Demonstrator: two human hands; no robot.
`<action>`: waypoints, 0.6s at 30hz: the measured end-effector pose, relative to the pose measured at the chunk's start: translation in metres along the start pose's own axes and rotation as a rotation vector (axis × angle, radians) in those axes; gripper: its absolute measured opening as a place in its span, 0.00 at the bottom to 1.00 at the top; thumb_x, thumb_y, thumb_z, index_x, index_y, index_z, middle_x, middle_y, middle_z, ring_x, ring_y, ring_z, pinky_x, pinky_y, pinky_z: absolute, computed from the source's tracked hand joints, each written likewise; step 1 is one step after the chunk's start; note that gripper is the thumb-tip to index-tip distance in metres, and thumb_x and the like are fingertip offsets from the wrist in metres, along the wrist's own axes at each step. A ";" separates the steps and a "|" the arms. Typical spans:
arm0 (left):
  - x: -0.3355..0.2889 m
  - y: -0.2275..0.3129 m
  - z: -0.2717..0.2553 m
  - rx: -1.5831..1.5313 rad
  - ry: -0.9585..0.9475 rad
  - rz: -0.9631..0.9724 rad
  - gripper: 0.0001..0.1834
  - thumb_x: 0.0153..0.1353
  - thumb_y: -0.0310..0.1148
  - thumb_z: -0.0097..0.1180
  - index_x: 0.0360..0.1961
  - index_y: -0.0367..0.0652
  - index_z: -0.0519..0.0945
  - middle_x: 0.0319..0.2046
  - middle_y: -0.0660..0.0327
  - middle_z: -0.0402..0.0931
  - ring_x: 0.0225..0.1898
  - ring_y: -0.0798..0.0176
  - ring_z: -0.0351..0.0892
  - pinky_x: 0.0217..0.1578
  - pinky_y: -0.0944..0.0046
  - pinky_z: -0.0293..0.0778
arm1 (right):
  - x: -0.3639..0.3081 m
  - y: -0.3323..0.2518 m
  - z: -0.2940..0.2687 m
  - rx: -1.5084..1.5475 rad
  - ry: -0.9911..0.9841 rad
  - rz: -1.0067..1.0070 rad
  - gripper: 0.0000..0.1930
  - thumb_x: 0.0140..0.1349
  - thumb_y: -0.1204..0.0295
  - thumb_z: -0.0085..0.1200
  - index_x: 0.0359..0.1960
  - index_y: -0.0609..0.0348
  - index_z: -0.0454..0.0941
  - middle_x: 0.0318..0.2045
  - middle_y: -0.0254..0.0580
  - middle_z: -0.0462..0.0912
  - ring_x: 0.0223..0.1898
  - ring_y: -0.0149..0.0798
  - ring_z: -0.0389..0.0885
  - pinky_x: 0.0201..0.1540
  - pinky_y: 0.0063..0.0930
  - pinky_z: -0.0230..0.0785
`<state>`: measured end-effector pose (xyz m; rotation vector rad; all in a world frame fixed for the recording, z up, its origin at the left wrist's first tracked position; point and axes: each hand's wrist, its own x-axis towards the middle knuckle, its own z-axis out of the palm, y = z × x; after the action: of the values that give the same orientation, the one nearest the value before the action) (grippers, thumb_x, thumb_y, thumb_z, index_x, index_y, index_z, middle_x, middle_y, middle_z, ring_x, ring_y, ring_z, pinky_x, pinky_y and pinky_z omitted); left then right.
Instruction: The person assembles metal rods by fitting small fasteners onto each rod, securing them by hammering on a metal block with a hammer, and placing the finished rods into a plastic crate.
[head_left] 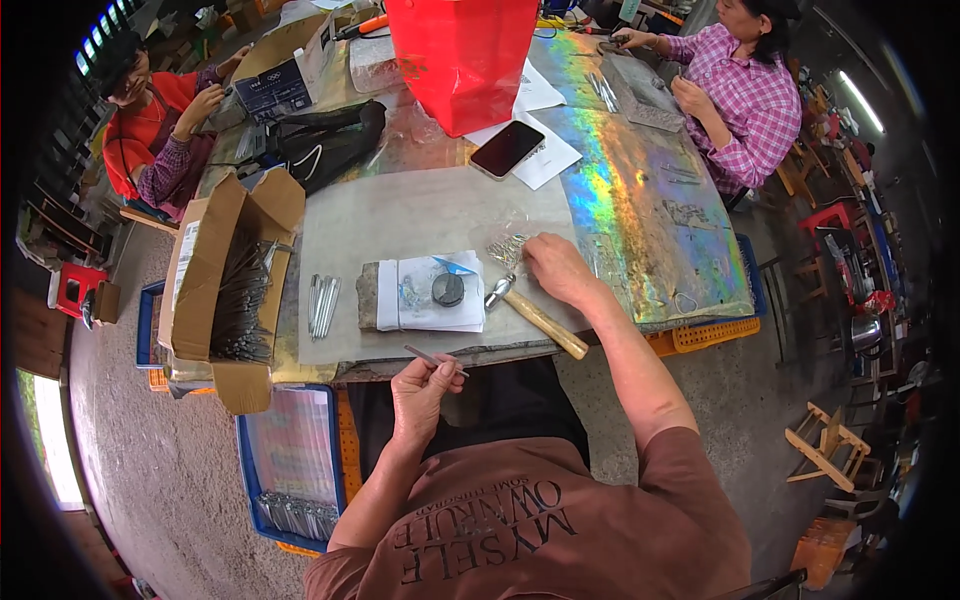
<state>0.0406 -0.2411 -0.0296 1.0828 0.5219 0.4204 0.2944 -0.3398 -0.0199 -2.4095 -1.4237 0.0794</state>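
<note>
My left hand (pixel 420 395) is closed on a thin metal rod (pixel 423 354) just off the table's near edge. Reaching over the table, my right hand (pixel 560 268) has its fingers curled down at a loose pile of small shiny metal pieces (pixel 505 250); what lies between its fingertips is hidden. A ball-peen hammer (pixel 540 322) with a wooden handle rests close to that hand. Left of the hammer, a stone block (pixel 371 300) carries white paper (pixel 415 312) tied around it, with a round dark disc (pixel 448 289) on top. Several metal rods (pixel 323 306) lie left of the block.
An open cardboard box (pixel 205 290) full of thin metal rods stands at the left edge. Farther back are a phone (pixel 508 150), a red bag (pixel 462 60) and a black bag (pixel 330 140). Two people work across the table. A blue crate (pixel 334 440) sits below left.
</note>
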 end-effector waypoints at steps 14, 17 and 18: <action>-0.003 -0.001 -0.001 0.010 -0.020 -0.039 0.07 0.56 0.27 0.52 0.34 0.34 0.75 0.27 0.61 0.75 0.25 0.72 0.73 0.27 0.74 0.71 | -0.003 0.019 -0.001 0.110 0.108 -0.067 0.08 0.47 0.80 0.44 0.30 0.62 0.73 0.29 0.46 0.73 0.37 0.48 0.71 0.39 0.36 0.65; -0.003 -0.001 0.001 0.019 -0.030 -0.041 0.08 0.56 0.28 0.52 0.33 0.33 0.75 0.27 0.59 0.75 0.25 0.71 0.73 0.27 0.73 0.71 | -0.006 0.024 0.000 0.093 0.078 -0.081 0.05 0.48 0.79 0.48 0.29 0.62 0.73 0.29 0.46 0.73 0.36 0.48 0.71 0.38 0.35 0.65; -0.003 -0.002 0.002 0.018 -0.030 -0.040 0.08 0.56 0.28 0.52 0.33 0.33 0.75 0.27 0.59 0.75 0.25 0.71 0.73 0.27 0.73 0.71 | -0.007 0.024 -0.001 0.092 0.077 -0.082 0.05 0.48 0.79 0.48 0.29 0.62 0.73 0.29 0.46 0.73 0.36 0.48 0.71 0.38 0.35 0.65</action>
<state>0.0399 -0.2449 -0.0297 1.0924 0.5211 0.3643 0.3113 -0.3562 -0.0277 -2.2532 -1.4494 0.0307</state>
